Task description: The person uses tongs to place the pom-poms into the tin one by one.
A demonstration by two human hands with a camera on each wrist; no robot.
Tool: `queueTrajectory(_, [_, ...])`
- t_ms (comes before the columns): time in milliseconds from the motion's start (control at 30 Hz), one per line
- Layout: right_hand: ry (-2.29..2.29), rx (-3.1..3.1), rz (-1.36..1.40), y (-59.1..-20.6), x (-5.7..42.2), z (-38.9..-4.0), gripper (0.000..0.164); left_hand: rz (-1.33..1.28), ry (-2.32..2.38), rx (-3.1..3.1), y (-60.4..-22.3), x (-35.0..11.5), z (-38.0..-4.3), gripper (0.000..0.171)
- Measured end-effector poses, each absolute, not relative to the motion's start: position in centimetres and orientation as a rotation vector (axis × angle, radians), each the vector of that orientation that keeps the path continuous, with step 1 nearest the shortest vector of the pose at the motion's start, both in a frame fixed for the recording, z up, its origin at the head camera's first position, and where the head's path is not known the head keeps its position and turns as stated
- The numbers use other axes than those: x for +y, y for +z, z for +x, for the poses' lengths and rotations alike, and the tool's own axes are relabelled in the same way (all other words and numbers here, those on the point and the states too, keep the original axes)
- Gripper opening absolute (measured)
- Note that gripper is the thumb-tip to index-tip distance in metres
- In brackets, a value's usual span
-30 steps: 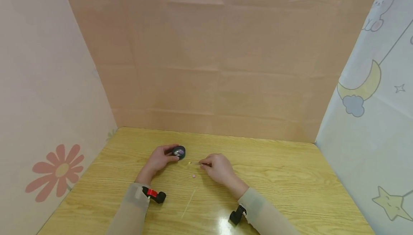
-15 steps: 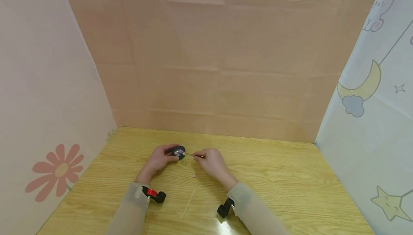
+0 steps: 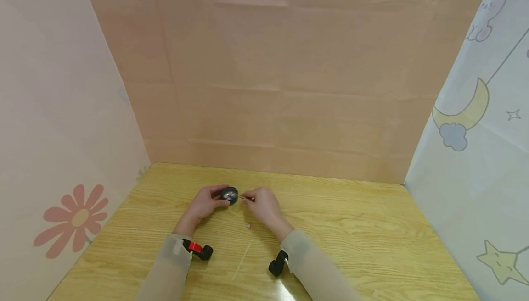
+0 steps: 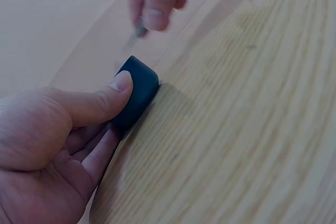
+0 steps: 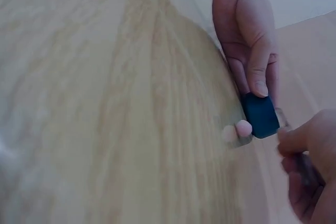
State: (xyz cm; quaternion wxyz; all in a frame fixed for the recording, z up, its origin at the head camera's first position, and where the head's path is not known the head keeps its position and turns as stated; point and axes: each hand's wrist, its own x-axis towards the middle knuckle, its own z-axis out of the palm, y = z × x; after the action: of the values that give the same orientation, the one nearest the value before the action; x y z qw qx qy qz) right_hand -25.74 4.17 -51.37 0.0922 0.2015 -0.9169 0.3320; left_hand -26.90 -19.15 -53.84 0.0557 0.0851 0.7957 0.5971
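My left hand (image 3: 203,203) holds a small dark blue round container (image 3: 229,195), the thumb on its near side and the fingers behind. In the left wrist view the container (image 4: 137,93) stands on the table. Shiny, colourful contents show in its top from the head view. My right hand (image 3: 264,204) pinches thin metal tweezers (image 3: 243,197), their tip at the container's right rim; whether it touches cannot be told. A small pink bead (image 3: 248,225) lies on the table in front of the container, seen also as a round pink bead (image 5: 243,128) in the right wrist view.
The wood-grained table (image 3: 351,227) is bounded by a plain tan backdrop (image 3: 281,85) behind. Patterned panels stand at left (image 3: 62,108) and right (image 3: 475,177). Each sleeve carries a black wrist camera, one on the left (image 3: 202,251) and one on the right (image 3: 278,264).
My right hand has moved left and away from me, bringing the tweezers to the container. A small yellow bit at their tip earlier no longer shows there. The left hand stays put.
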Motion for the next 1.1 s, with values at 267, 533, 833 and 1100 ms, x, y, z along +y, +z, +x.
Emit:
queueTrajectory(267, [0.996, -2.779, 0.555, -51.9, 4.12, -25.61, 0.015, 0.238, 1.829, 2.404, -54.0, -19.11, -26.85, 0.056])
queueTrajectory(533, [0.986, -2.76, 0.563, -52.05, 4.36, -25.53, 0.014, 0.237, 1.822, 2.414, -54.23, -19.28, -27.11, 0.056])
queueTrajectory(833, [1.004, -2.762, 0.548, -52.08, 4.77, -25.27, 0.013, 0.24, 1.827, 2.41, -54.12, -19.33, -27.19, 0.058])
queueTrajectory(1100, [1.009, -2.764, 0.56, -51.95, 4.96, -25.09, 0.013, 0.228, 1.826, 2.411, -53.79, -19.23, -26.93, 0.057])
